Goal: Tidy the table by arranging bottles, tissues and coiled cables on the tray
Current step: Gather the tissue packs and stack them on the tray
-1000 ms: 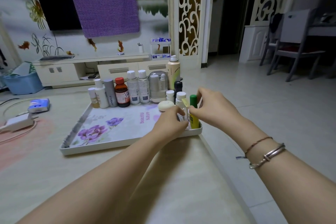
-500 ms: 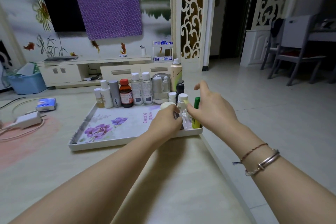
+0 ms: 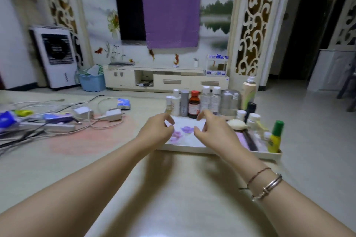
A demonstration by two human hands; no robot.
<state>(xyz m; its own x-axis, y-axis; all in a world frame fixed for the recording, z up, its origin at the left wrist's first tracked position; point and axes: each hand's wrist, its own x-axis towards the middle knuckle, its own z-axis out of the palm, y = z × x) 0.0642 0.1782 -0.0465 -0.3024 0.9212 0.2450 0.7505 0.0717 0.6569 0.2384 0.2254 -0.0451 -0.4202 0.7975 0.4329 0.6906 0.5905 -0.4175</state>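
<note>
A pale table (image 3: 173, 188) stretches across a living room, with a low TV cabinet (image 3: 165, 79) and a wall screen half covered by a purple cloth (image 3: 171, 17) behind it.

Both forearms reach forward side by side over the table, and neither hand holds anything. The left hand (image 3: 157, 131) hangs over the near left part of the tray (image 3: 185, 148), its fingers loosely curled downward and its thumb toward the other hand. The right hand (image 3: 213, 131) faces it across a small gap, fingers bent in the same relaxed claw, with a cord and metal bracelets (image 3: 266, 184) on that wrist. The frame is blurred, so I cannot tell whether the fingertips touch the tray floor.

The tray, printed with purple flowers, sits on the table's far right part. Bottles (image 3: 204, 100) stand upright in a row along its far edge, with a brown red-capped bottle (image 3: 194, 105) among them and a tall spray bottle (image 3: 249, 91) at the right end. A green-capped yellow bottle (image 3: 275, 136) stands at the near right corner, beside small white jars and a pale oval bar (image 3: 236, 123).

Well to the left, off the tray, loose cables (image 3: 96, 121) and white chargers (image 3: 113, 115) sprawl on the table, with a blue tissue pack (image 3: 123, 103) beside them and more blue packets (image 3: 7, 119) at the far left.
</note>
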